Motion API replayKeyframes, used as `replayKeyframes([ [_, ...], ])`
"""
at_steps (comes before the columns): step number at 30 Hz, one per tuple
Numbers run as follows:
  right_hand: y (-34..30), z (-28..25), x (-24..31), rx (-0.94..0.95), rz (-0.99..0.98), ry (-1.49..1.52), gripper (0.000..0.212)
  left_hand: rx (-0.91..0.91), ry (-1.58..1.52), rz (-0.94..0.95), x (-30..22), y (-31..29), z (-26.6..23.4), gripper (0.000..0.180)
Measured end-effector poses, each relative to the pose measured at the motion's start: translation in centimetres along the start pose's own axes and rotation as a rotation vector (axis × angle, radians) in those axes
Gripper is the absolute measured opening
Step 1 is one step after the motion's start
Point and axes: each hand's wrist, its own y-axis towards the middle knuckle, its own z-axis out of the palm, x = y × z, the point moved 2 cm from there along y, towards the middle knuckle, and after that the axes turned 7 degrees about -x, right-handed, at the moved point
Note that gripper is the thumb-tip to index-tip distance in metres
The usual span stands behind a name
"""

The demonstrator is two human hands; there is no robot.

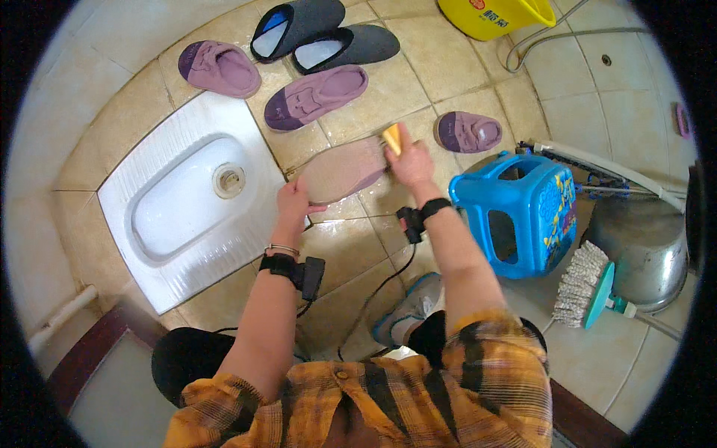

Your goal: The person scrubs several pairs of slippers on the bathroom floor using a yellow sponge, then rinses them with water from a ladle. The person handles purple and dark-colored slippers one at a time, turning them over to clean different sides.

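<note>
Sole-up slipper between both hands, centre of frame

Slipper [342,170] is lying near the centre of the frame, tan sole facing up, purple edge showing along its lower side; left grip [293,197] is closing on its left end; right grip [412,161] is holding a yellow brush [392,139] at its right end; bristle contact is too blurred to confirm. Both wrists are wearing black strapped devices [312,278]; a dark cable is trailing between the forearms.

Surroundings: white squat toilet [250,149] is occupying the left side, just beside the left grip; purple slipper pair [317,98] is resting soles-down above and beyond the toilet, the two apart; dark grey slipper pair [346,49] is lying at upper centre, partly overlapping; small purple slipper [467,132] is sitting right of the right grip; blue stool [515,216] is standing right of centre, near the right forearm; yellow bucket [489,19] is showing at the top edge, right of centre; metal pot [657,257] and white-bristled scrubber [582,287] are sitting at far right; tiled floor [336,250] is looking wet in places.
</note>
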Motion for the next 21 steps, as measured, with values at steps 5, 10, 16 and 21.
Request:
replayKeyframes([
  [5,-0.6,-2.0,1.0,-0.071,0.036,0.032,0.075,-0.003,-0.040,-0.042,1.0,0.6,1.4,0.047],
  [10,-4.6,1.1,6.1,0.089,-0.426,0.111,0.078,-0.027,0.013,-0.004,1.3,0.7,0.6,0.047],
  [16,0.3,-2.6,-1.2,-0.039,-0.018,-0.012,0.072,0.021,0.022,-0.009,0.6,0.2,1.9,0.048],
  [21,-4.6,-0.6,5.1,-0.015,-0.483,0.158,0.070,-0.034,0.032,-0.054,1.0,0.3,1.5,0.048],
])
